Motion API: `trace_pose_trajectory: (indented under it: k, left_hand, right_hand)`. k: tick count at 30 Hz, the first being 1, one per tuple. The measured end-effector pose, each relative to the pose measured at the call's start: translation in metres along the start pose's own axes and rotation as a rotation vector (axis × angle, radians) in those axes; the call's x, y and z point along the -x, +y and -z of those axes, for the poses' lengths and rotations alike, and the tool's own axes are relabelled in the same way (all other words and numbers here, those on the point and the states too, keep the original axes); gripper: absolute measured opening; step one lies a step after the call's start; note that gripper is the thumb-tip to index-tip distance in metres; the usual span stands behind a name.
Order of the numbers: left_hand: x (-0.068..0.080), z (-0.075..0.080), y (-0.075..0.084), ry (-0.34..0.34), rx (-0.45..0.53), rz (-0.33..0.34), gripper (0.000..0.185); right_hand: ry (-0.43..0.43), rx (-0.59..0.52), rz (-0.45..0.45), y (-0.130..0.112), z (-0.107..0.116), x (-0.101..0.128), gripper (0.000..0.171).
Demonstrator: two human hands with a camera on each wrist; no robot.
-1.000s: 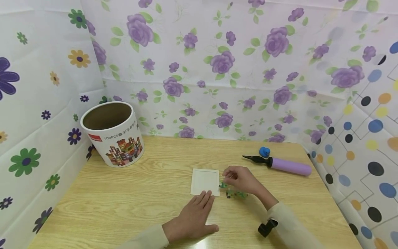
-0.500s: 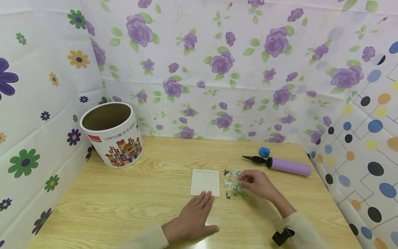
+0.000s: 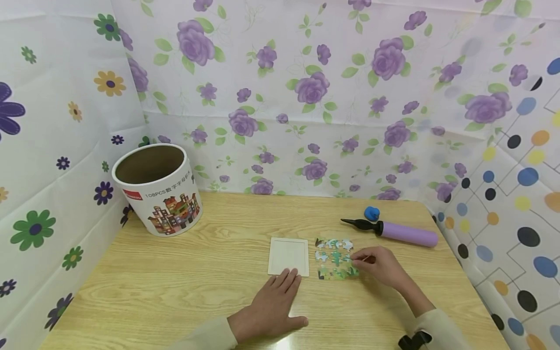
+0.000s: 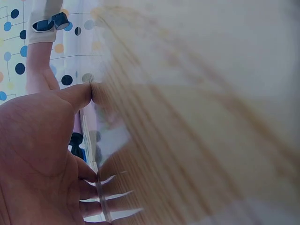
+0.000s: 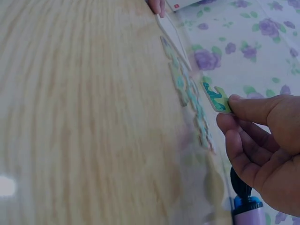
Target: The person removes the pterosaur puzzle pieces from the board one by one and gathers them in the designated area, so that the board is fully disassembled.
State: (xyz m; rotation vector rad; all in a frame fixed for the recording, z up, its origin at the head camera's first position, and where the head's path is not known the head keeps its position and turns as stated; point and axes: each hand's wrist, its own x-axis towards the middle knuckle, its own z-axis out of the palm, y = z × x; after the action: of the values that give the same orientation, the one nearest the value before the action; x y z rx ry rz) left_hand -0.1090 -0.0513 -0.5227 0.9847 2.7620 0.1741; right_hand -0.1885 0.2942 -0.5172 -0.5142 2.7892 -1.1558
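A floral sheet (image 3: 52,160) with large green, yellow and violet blooms hangs at the left, and beside it a sheet of purple roses (image 3: 306,97) covers the back of the nook. Before them runs a pale wood-grain counter (image 3: 175,291), glossy near its front edge. At its far left corner stands an open round tub (image 3: 157,189), printed with coloured buildings. Nearer the middle lies a white square tray (image 3: 288,255), flat on the counter. The left hand (image 3: 271,308) rests palm down in front of it, fingers straight and released, their tips touching the tray's near edge. Just right of the tray lies a puzzle (image 3: 336,258), green and white pieces laid in a block. The right hand (image 3: 378,267) sits at the block's right edge, its fingers pinching a piece (image 5: 216,99) between thumb and forefinger. Behind it lie a purple pump (image 3: 395,232) with a black nozzle and a small blue thing (image 3: 372,213). A dotted sheet (image 3: 516,204) closes the right side.
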Motion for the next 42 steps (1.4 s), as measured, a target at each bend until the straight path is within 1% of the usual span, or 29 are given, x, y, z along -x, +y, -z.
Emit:
trace_pose_trajectory:
  k: [4, 10, 20, 30, 36, 42]
  left_hand:
    - [0.001, 0.000, 0.000, 0.006, -0.002, 0.002, 0.096]
    - [0.001, -0.001, 0.001, 0.006, -0.004, 0.007, 0.097]
    - [0.001, 0.001, 0.002, -0.002, 0.007, 0.002, 0.096]
    - [0.001, 0.001, 0.002, 0.009, 0.006, -0.006, 0.096]
    - [0.001, 0.001, 0.001, 0.009, 0.008, -0.015, 0.096]
    - [-0.001, 0.001, 0.000, 0.009, 0.015, -0.016, 0.096]
  right_hand:
    - [0.007, 0.012, -0.037, 0.006, 0.000, 0.005, 0.017]
    - [0.007, 0.031, -0.058, 0.014, -0.001, 0.008, 0.014]
    - [-0.002, 0.045, -0.066, 0.022, -0.006, 0.008, 0.010]
    - [-0.015, 0.044, -0.045, 0.027, -0.008, 0.007, 0.009]
    - [-0.020, 0.047, -0.043, 0.028, -0.009, 0.006, 0.009]
    - [-0.015, 0.038, -0.066, 0.022, -0.007, 0.004, 0.014]
